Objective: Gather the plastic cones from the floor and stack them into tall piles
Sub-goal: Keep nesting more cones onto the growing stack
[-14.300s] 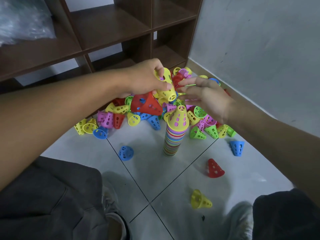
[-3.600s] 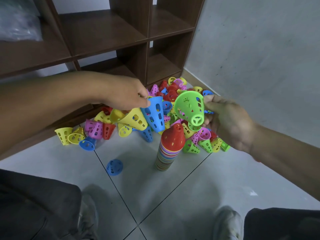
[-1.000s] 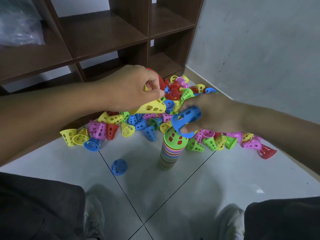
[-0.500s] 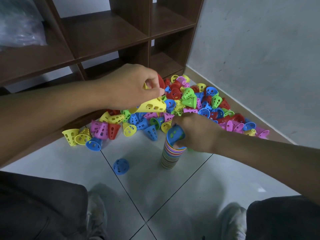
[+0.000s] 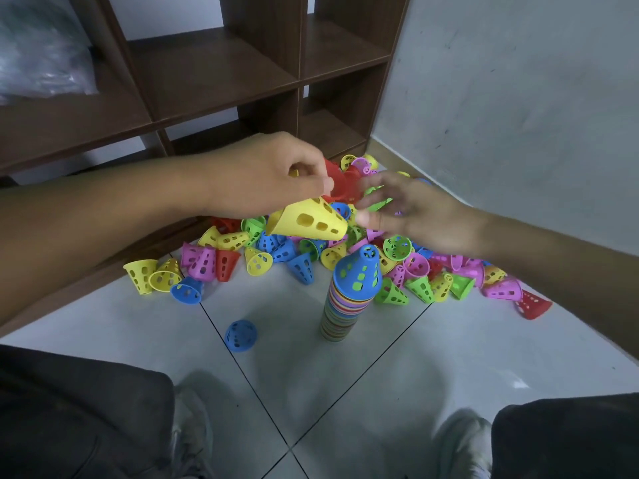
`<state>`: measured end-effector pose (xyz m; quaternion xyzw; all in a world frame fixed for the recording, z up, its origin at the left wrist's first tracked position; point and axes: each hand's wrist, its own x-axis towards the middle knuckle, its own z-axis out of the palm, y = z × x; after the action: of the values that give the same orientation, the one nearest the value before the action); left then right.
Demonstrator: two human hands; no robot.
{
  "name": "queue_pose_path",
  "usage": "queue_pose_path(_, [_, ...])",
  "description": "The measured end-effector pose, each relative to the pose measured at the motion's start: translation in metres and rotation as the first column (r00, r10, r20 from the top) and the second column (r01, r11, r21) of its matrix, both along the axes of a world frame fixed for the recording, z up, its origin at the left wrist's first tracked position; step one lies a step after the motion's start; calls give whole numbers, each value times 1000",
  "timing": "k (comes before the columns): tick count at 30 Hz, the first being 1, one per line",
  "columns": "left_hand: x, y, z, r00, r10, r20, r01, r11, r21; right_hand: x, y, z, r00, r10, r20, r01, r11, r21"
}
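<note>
1. Centrally, a tall stack of cones [image 5: 340, 305] is standing upright on the pale floor tiles [image 5: 397, 368], topped by a blue cone [image 5: 358, 273] sitting tip up

2. Above and behind the stack, the left hand [image 5: 266, 176] is gripping a yellow cone [image 5: 307, 219] lying on its side and a red cone [image 5: 340, 183], its fingers curling closed around them

3. Up and to the right of the stack, the right hand [image 5: 411, 210] is hovering with its fingers spread apart and holding nothing, its fingertips [image 5: 368, 184] lying just beside the red cone; whether they are touching it cannot be told

4. Behind the stack, a loose heap of cones [image 5: 397, 264] in yellow, pink, green, blue and red is lying against the foot of a dark wooden shelf unit [image 5: 221, 74] and trailing along the grey wall [image 5: 518, 98]

5. Left of the stack and apart from the heap, a lone blue cone [image 5: 241, 335] is lying on the tiles

6. Far right of the stack, a lone red cone [image 5: 532, 305] is lying at the edge of the heap

7. Nearer than the stack, dark trouser legs [image 5: 79, 420] and light shoes [image 5: 460, 444] are showing along the bottom edge
</note>
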<state>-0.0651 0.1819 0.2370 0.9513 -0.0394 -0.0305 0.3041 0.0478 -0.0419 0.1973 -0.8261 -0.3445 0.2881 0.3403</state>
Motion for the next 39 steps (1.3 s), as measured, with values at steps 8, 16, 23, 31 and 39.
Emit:
queue_pose_path(8, [-6, -14, 11, 996, -72, 46, 80, 975, -207, 3, 0, 5, 853, 115, -510, 51, 953, 299])
queue_pose_path(16, [-7, -14, 16, 997, 26, 78, 9, 910, -415, 9, -3, 13, 816, 190, -546, 58, 912, 405])
queue_pose_path(23, [-9, -15, 19, 991, -40, 130, 79, 946, -314, 8, -2, 18, 803, 169, -571, 85, 917, 391])
queue_pose_path(31, [-9, -10, 17, 982, -32, 186, 47, 996, -78, 18, -6, 26, 927, 35, -374, 44, 978, 201])
queue_pose_path(39, [-9, 2, 15, 989, 0, 150, -5, 999, 38, 18, -15, 42, 968, 112, 226, -71, 981, -183])
